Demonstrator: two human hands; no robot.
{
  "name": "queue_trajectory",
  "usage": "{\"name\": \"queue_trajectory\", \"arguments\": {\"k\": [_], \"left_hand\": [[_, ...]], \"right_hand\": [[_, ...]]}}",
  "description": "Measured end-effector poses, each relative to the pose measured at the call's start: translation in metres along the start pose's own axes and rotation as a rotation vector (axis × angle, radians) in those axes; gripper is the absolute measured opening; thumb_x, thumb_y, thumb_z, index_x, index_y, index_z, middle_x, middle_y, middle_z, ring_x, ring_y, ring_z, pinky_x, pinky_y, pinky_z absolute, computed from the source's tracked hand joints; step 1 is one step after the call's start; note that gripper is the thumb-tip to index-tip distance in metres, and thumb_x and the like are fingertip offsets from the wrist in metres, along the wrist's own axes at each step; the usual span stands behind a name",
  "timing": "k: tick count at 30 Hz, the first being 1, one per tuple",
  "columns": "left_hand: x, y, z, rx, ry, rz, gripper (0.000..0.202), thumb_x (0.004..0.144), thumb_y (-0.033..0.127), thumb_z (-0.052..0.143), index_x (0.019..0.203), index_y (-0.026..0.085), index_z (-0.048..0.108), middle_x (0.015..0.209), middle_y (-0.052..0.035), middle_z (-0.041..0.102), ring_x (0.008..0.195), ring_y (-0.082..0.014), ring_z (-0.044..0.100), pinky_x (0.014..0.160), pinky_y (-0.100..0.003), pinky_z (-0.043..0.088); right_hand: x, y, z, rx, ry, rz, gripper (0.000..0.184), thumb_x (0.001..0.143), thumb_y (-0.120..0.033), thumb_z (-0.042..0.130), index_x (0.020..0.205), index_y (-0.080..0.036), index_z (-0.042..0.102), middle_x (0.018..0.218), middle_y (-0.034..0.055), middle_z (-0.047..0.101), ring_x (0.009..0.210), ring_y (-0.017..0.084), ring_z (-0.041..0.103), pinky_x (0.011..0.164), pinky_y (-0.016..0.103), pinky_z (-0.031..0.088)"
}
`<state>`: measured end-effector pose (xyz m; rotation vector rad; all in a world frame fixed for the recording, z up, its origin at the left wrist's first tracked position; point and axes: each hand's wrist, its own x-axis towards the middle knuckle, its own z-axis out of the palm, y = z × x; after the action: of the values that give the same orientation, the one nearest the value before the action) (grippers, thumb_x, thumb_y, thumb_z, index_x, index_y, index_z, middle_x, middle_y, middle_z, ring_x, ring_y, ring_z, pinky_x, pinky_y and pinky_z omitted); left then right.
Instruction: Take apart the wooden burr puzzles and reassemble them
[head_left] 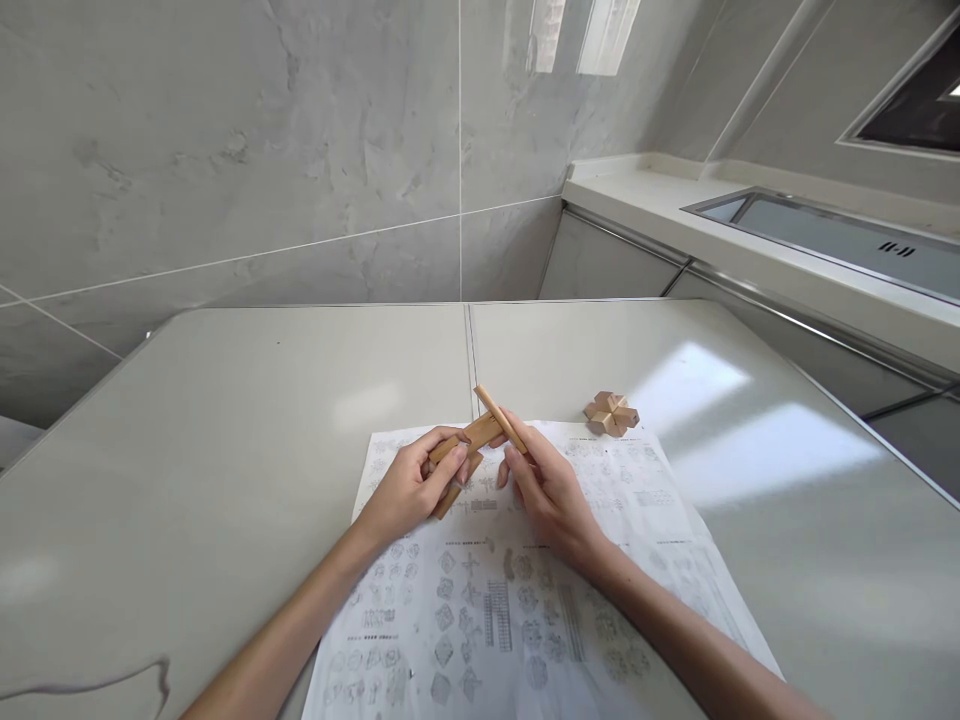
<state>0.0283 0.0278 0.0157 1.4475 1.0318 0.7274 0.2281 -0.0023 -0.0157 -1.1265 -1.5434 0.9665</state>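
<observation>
Above the printed sheet (420,600), my left hand (412,485) is closed around some flat wooden puzzle pieces (484,432). One of these points up to the right, and another slants down below my fingers. My right hand (547,485) pinches a thin wooden stick (501,418) between thumb and fingers. The stick tilts up to the left and crosses the end of the upper piece; whether they are joined I cannot tell. Fingers hide part of the pieces. An assembled wooden burr puzzle (611,413) rests at the sheet's upper right corner.
The sheet bears rows of small puzzle drawings and lies on a glossy pale table (225,430) with a seam down its middle. A grey tiled wall (300,150) stands behind. To the right runs a white counter (630,190) with a glass-topped hob (825,235).
</observation>
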Motion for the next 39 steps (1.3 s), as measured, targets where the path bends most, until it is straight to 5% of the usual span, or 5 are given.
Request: {"name": "queue_trajectory", "arguments": {"k": [10,25,39], "left_hand": [[0.0001,0.0035,-0.0002,-0.002,-0.005,-0.014,0.035,0.101,0.053,0.054,0.104,0.019,0.060,0.077,0.0015,0.054,0.053,-0.0077,0.040,0.047,-0.022,0.035],[-0.0005,0.0052,-0.0001,0.018,0.005,-0.010,0.035,0.100,0.053,0.054,0.105,0.020,0.061,0.076,0.0015,0.055,0.053,-0.0084,0.041,0.047,-0.022,0.035],[-0.0009,0.0041,-0.0004,0.013,-0.033,0.000,0.036,0.102,0.052,0.052,0.114,0.020,0.062,0.067,0.0045,0.049,0.046,-0.0077,0.039,0.045,-0.023,0.033]], "right_hand": [[-0.0002,0.0022,-0.0004,-0.122,-0.008,-0.107,0.049,0.109,-0.028,0.040,0.158,-0.034,0.045,0.105,0.0064,0.061,0.073,0.015,0.059,0.062,0.028,0.053],[0.0005,-0.0012,-0.0018,-0.153,-0.032,-0.026,0.049,0.113,-0.035,0.031,0.160,-0.028,0.043,0.092,0.0043,0.062,0.074,0.018,0.059,0.078,0.035,0.053],[-0.0005,-0.0001,-0.0007,-0.156,-0.052,-0.112,0.051,0.111,-0.029,0.032,0.162,-0.034,0.038,0.101,0.0055,0.059,0.071,0.017,0.054,0.071,0.033,0.051]]}}
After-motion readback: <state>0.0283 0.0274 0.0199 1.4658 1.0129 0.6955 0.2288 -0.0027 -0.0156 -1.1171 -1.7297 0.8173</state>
